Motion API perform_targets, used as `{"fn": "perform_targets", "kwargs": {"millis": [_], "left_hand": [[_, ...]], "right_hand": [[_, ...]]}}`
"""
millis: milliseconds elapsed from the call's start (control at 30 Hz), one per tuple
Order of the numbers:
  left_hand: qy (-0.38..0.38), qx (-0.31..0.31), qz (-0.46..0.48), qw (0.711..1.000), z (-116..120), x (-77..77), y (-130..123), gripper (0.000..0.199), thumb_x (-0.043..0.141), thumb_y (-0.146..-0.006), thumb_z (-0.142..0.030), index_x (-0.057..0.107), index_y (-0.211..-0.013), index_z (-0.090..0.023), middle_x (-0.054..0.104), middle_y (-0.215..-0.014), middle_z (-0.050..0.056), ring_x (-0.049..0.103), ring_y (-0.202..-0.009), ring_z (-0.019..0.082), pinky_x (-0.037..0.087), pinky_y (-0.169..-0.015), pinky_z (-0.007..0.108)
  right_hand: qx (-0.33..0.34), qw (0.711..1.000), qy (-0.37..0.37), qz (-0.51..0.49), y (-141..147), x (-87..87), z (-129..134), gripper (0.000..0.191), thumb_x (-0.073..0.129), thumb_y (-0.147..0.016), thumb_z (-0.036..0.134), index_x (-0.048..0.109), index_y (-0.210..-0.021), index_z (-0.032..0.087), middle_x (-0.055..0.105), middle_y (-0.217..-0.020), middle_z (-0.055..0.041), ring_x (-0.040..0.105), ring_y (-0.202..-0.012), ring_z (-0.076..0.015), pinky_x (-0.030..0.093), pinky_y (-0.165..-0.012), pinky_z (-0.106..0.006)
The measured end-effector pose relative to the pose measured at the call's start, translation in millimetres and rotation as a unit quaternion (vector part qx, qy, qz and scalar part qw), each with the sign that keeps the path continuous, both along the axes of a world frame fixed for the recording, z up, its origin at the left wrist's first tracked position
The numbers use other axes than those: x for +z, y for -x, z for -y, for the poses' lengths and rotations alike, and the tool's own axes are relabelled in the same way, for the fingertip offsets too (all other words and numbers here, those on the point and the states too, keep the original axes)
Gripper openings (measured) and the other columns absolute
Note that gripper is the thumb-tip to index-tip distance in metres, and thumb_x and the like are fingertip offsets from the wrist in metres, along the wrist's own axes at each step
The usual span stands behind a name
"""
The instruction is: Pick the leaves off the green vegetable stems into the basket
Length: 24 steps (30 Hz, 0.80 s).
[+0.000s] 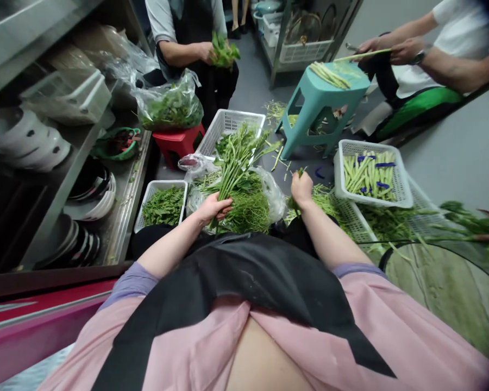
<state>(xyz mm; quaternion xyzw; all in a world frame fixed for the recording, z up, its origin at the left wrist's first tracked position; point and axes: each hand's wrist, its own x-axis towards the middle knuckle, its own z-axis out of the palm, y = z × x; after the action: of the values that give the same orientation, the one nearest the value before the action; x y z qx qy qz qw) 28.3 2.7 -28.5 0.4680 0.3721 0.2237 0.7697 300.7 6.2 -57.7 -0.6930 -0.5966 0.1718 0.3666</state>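
Left grip (215, 208), 11 o'clock: closed round leafy stems (237, 163) pointing 12 o'clock, over plastic bag (275, 191) | right grip (302, 189), 1 o'clock: pinching green sprig (300, 172) | handling: snug but light, avoiding bruised stems.

L shelf (132, 179) w/ stacked bowls (101, 200), grn basket (116, 157); teal stool (350, 87) fwd R.

The left hand (215, 208) is gripping with its fingers curled, the right hand (302, 188) is closing into a loose fist, and both bare forearms are extending forward, well apart.
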Motion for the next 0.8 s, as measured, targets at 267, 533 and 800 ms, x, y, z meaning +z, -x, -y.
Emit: {"fn": "perform_targets", "kwargs": {"millis": [267, 533, 800], "left_hand": [[-0.046, 0.095, -0.029, 0.994, -9, -19.0, -21, 0.037, 0.067, -0.079, -0.046, 0.046, -0.085, -0.017, 0.049, -0.050, -0.007, 0.036, -0.032, 0.004, 0.026, -0.035, 0.018], [-0.058, 0.108, -0.076, 0.990, -13, -34.0, -12, 0.042, 0.068, -0.080, -0.047, 0.047, -0.099, -0.017, 0.059, -0.060, -0.005, 0.046, -0.035, 0.006, 0.029, -0.036, 0.018], [0.009, 0.077, -0.037, 0.996, -28, -29.2, 34, 0.053, 0.075, -0.070, -0.049, 0.055, -0.102, -0.012, 0.059, -0.068, -0.003, 0.047, -0.035, 0.006, 0.030, -0.032, 0.019]], "right_hand": [[0.074, 0.856, 0.170, -0.483, 125, -8.1, 37, 0.033, 0.068, -0.070, 0.043, 0.052, -0.087, 0.019, 0.056, -0.064, 0.0055, 0.032, -0.042, -0.0045, 0.026, -0.039, -0.021], [0.016, 0.828, 0.201, -0.523, 104, -21.2, 21, 0.024, 0.064, -0.075, 0.032, 0.046, -0.083, 0.020, 0.050, -0.060, 0.0075, 0.028, -0.040, -0.0032, 0.024, -0.038, -0.018], [-0.063, 0.953, 0.201, -0.217, 66, -46.5, 3, 0.025, 0.071, -0.067, 0.020, 0.060, -0.089, 0.013, 0.060, -0.068, -0.0009, 0.054, -0.065, -0.0129, 0.046, -0.069, -0.026]]}}
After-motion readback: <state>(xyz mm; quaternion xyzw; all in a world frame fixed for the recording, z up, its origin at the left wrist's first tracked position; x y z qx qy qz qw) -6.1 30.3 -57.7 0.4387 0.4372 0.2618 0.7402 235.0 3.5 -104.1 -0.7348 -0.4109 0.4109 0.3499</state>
